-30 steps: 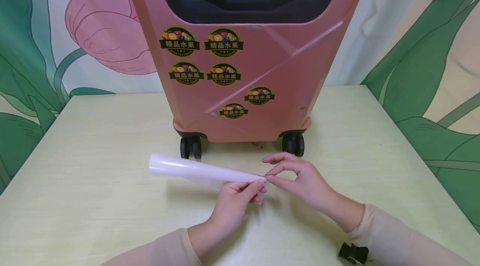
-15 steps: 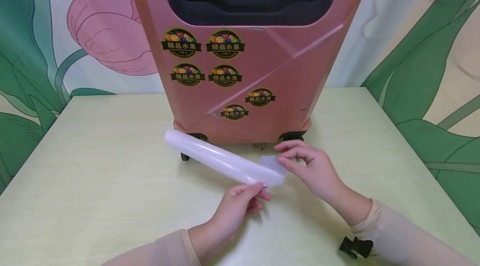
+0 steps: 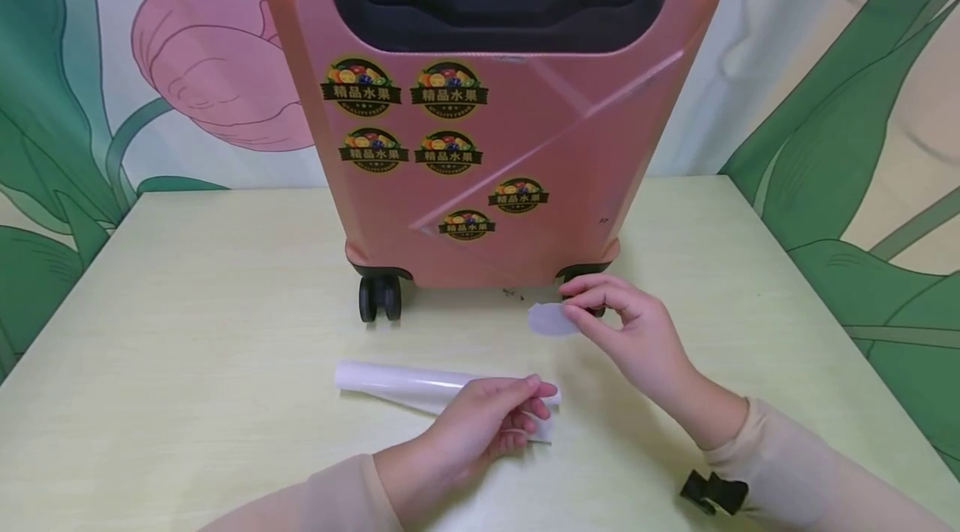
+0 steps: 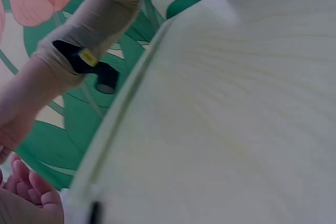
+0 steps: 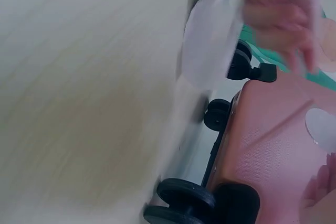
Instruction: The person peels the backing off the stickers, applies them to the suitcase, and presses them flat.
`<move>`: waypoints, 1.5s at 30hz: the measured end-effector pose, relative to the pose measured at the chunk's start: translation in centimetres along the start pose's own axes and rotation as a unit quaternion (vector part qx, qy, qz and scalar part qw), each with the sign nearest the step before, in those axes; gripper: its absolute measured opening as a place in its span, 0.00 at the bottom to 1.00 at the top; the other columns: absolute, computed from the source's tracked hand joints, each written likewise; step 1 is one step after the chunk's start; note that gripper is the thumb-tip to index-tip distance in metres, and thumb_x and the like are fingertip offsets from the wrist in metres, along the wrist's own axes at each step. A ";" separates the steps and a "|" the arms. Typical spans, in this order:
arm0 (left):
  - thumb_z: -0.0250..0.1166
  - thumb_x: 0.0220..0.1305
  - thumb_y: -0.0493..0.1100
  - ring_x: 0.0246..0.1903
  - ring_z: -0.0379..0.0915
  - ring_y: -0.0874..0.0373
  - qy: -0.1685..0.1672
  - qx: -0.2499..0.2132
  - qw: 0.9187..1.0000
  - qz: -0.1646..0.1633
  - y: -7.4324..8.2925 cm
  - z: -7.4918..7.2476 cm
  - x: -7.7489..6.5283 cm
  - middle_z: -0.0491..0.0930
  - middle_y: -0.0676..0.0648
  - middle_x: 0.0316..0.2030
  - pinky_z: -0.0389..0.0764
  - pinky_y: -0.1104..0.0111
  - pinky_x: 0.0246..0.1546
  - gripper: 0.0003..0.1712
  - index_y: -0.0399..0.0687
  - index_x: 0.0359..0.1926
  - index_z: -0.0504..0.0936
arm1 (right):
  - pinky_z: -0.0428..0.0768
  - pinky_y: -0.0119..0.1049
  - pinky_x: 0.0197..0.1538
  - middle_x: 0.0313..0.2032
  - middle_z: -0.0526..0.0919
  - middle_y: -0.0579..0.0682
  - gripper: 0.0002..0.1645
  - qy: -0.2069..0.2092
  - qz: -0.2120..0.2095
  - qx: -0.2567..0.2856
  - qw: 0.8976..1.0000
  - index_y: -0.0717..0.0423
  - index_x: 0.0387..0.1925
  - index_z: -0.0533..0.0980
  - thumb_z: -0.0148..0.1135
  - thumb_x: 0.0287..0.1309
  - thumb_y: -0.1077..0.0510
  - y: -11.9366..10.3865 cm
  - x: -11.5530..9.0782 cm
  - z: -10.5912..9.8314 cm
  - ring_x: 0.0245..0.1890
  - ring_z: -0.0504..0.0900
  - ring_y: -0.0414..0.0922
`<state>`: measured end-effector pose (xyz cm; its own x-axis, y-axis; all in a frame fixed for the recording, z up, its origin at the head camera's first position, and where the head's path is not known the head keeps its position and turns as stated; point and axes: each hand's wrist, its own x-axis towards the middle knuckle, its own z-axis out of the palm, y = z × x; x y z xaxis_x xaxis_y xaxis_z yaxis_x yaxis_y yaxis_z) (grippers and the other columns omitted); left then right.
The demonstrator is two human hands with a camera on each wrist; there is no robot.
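Note:
In the head view my right hand (image 3: 630, 332) pinches a small oval sticker (image 3: 550, 320) between thumb and fingertips, pale back showing, just in front of the suitcase (image 3: 555, 140). The right wrist view shows that sticker (image 5: 321, 129) at the fingertips too. Below, a rolled white sticker sheet (image 3: 405, 379) lies on the table. My left hand (image 3: 487, 424) is over its right end with loosely bent fingers, hiding part of it. In the right wrist view the left hand (image 5: 278, 19) appears blurred beside the sheet (image 5: 210, 40). Several round fruit stickers (image 3: 448, 153) are on the suitcase front.
The pink suitcase stands on the pale table (image 3: 187, 290), its black wheels (image 3: 380, 298) toward me. A black clip-like piece (image 3: 714, 492) is at the right sleeve. Behind hangs a cloth (image 3: 217, 57) printed with leaves and flowers.
The sticker has come off the sheet into my right hand, which has moved slightly right. The rolled sheet, earlier held up and tilted by my left hand, has dropped down to the table.

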<state>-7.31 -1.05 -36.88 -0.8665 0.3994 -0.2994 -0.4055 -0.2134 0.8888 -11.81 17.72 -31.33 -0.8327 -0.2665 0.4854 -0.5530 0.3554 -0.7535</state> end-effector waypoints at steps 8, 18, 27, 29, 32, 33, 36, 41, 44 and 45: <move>0.60 0.64 0.49 0.23 0.68 0.63 0.040 -0.032 0.996 0.066 4.2 -0.4 -0.4 0.76 0.52 0.24 0.71 0.75 0.26 0.17 0.38 0.38 0.83 | 0.73 0.29 0.47 0.39 0.82 0.53 0.13 0.000 -0.322 -0.110 0.940 0.59 0.30 0.83 0.60 0.61 0.54 -0.2 0.2 0.3 0.41 0.77 0.49; 0.61 0.61 0.39 0.24 0.70 0.59 0.102 0.107 0.974 0.173 6.0 -0.8 -0.5 0.74 0.50 0.20 0.75 0.68 0.30 0.10 0.34 0.38 0.84 | 0.69 0.34 0.52 0.45 0.79 0.57 0.18 0.022 -0.293 -0.123 0.948 0.61 0.36 0.81 0.62 0.58 0.48 -0.6 0.3 0.3 0.47 0.75 0.52; 0.62 0.61 0.36 0.24 0.70 0.59 0.098 0.153 0.951 0.249 6.5 -1.0 -0.6 0.75 0.50 0.19 0.74 0.71 0.28 0.08 0.34 0.37 0.85 | 0.73 0.29 0.46 0.40 0.79 0.49 0.05 -0.034 0.064 -0.007 0.997 0.61 0.33 0.82 0.64 0.56 0.63 -1.3 0.5 -0.6 0.44 0.75 0.39; 0.63 0.60 0.36 0.24 0.72 0.60 0.097 0.182 0.940 0.273 6.6 -1.1 -0.5 0.77 0.49 0.20 0.74 0.72 0.27 0.08 0.36 0.36 0.85 | 0.74 0.30 0.44 0.38 0.79 0.49 0.03 -0.040 0.064 -0.008 0.997 0.60 0.30 0.82 0.64 0.55 0.63 -1.5 0.5 -0.7 0.42 0.76 0.39; 0.63 0.60 0.37 0.26 0.75 0.60 0.087 0.245 0.920 0.292 6.9 -1.5 -0.2 0.80 0.46 0.23 0.76 0.71 0.29 0.08 0.37 0.38 0.85 | 0.72 0.30 0.45 0.37 0.79 0.45 0.02 -0.031 0.015 -0.039 0.999 0.57 0.27 0.82 0.66 0.53 0.65 -1.7 0.6 -1.0 0.41 0.76 0.38; 0.63 0.60 0.38 0.27 0.76 0.60 0.080 0.267 0.916 0.288 7.1 -1.7 -0.2 0.81 0.46 0.25 0.76 0.71 0.30 0.09 0.38 0.39 0.85 | 0.72 0.29 0.45 0.37 0.79 0.44 0.04 -0.027 -0.010 -0.054 0.998 0.56 0.27 0.82 0.66 0.51 0.66 -1.8 0.7 -1.0 0.41 0.76 0.38; 0.61 0.63 0.39 0.30 0.77 0.60 0.053 0.319 0.910 0.258 7.7 -2.2 -0.1 0.83 0.46 0.29 0.77 0.69 0.34 0.13 0.39 0.46 0.83 | 0.72 0.27 0.46 0.36 0.80 0.44 0.07 -0.011 -0.091 -0.092 0.992 0.55 0.27 0.81 0.68 0.47 0.70 -2.1 1.1 -1.2 0.40 0.77 0.39; 0.59 0.64 0.41 0.33 0.78 0.59 0.044 0.365 0.894 0.255 8.9 -2.6 -0.4 0.83 0.48 0.36 0.78 0.67 0.34 0.17 0.41 0.53 0.79 | 0.72 0.25 0.41 0.34 0.80 0.49 0.08 0.053 -0.136 -0.083 0.986 0.62 0.29 0.80 0.64 0.48 0.75 -2.8 2.4 -2.6 0.37 0.76 0.39; 0.60 0.63 0.41 0.35 0.77 0.60 0.059 0.424 0.848 0.313 9.3 -2.4 -0.3 0.83 0.50 0.38 0.77 0.67 0.34 0.15 0.43 0.50 0.81 | 0.71 0.25 0.35 0.30 0.78 0.46 0.05 0.092 -0.092 -0.052 0.990 0.64 0.31 0.80 0.61 0.53 0.74 -3.1 3.5 -3.6 0.31 0.73 0.38; 0.61 0.63 0.42 0.36 0.77 0.60 0.069 0.458 0.817 0.343 9.4 -2.3 -0.3 0.82 0.51 0.39 0.77 0.66 0.37 0.14 0.44 0.49 0.82 | 0.70 0.26 0.33 0.29 0.78 0.45 0.04 0.100 -0.075 -0.043 0.991 0.65 0.32 0.79 0.60 0.54 0.72 -3.2 3.9 -3.8 0.29 0.72 0.39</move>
<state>-11.55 -5.22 -29.26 -0.8487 0.3491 0.3971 0.5225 0.4378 0.7317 -13.41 18.96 -25.35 -0.7249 -0.1426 0.6740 -0.6647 0.4018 -0.6299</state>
